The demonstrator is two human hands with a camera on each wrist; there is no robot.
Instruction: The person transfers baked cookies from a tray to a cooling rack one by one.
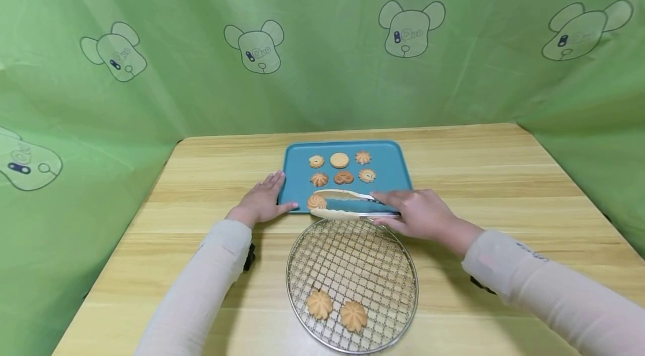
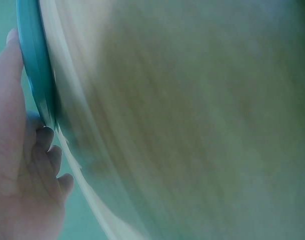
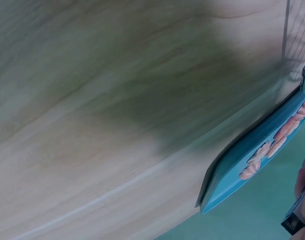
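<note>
the right hand [image 1: 425, 214] grips the tongs [image 1: 347, 204], whose tips enclose a swirl cookie [image 1: 317, 201] at the tray's [image 1: 390, 157] near left corner. the left hand [image 1: 263, 201], fingers straight, presses the tray's left edge on the bench [image 1: 504, 177]. a wire rack [image 1: 353, 283] lies just below both hands.

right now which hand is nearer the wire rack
Right. The right hand holds tongs just past the wire rack rim; the left hand rests farther off at the tray's left edge.

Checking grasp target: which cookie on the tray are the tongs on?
The swirl cookie at the blue tray's near-left corner, between the tongs' tips; the other six sit farther back.
</note>
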